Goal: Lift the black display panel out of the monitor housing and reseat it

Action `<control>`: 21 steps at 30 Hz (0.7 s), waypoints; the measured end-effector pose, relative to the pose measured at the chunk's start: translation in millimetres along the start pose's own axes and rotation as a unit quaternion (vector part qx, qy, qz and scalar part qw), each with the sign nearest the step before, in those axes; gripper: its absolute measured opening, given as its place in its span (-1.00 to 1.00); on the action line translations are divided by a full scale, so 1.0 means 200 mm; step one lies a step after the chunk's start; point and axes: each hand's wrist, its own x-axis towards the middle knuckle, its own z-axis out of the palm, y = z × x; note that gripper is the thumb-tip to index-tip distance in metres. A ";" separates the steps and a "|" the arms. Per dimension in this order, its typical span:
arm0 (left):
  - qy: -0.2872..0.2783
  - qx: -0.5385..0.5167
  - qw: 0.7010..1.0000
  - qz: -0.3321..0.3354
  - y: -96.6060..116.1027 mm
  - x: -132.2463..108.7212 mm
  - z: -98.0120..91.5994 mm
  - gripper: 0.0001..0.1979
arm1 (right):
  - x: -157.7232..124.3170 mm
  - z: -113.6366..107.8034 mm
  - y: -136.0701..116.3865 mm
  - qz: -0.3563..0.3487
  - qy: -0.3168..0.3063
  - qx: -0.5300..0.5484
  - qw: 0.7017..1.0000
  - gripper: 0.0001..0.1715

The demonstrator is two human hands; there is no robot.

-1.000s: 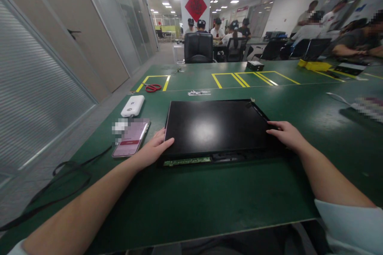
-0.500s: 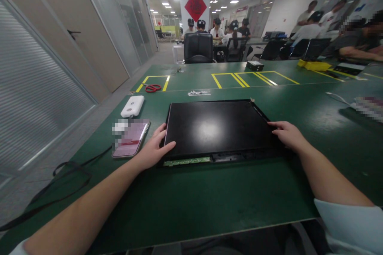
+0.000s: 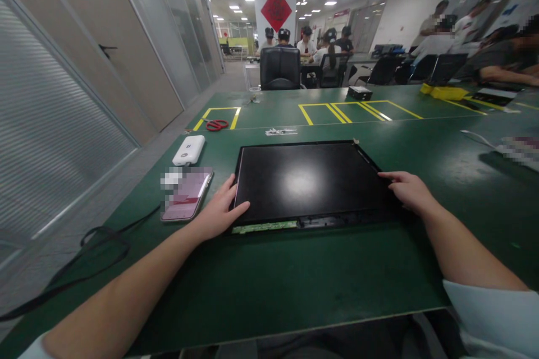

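A black display panel (image 3: pixel 307 179) lies flat in its dark frame on the green table, with a bare green circuit strip (image 3: pixel 264 228) along the near left edge. My left hand (image 3: pixel 219 207) grips the panel's left side, its thumb over the top near the front corner and its fingers along the edge. On the right side, my right hand (image 3: pixel 406 188) holds the frame's edge, index finger stretched along it and the other fingers curled below, partly hidden.
A phone (image 3: pixel 187 196) and a white power bank (image 3: pixel 189 150) lie left of the panel. Red-handled scissors (image 3: pixel 217 125), small white scraps (image 3: pixel 281 132) and a black box (image 3: pixel 359 93) are farther back. A black strap (image 3: pixel 103 230) crosses the table's left edge. People sit beyond.
The whole view has shifted very slightly. Both hands stay at the panel's two sides, and the panel has not visibly moved on the table.
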 end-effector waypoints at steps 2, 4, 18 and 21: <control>0.005 0.003 1.000 0.001 0.00 0.00 0.00 -0.22 | 0.00 -0.01 0.00 0.006 -0.009 -0.015 1.000 -0.30; 0.014 0.003 1.000 0.003 0.01 0.00 -0.01 -0.23 | 0.02 -0.01 0.02 -0.003 -0.009 -0.025 1.000 -0.35; 0.099 -0.003 0.995 -0.016 -0.01 0.04 0.03 -0.36 | 0.10 -0.02 0.18 -0.115 0.043 0.053 0.991 -0.52; 0.108 -0.010 0.994 -0.016 0.00 0.04 0.04 -0.40 | 0.07 -0.02 0.16 -0.107 0.055 0.075 0.990 -0.55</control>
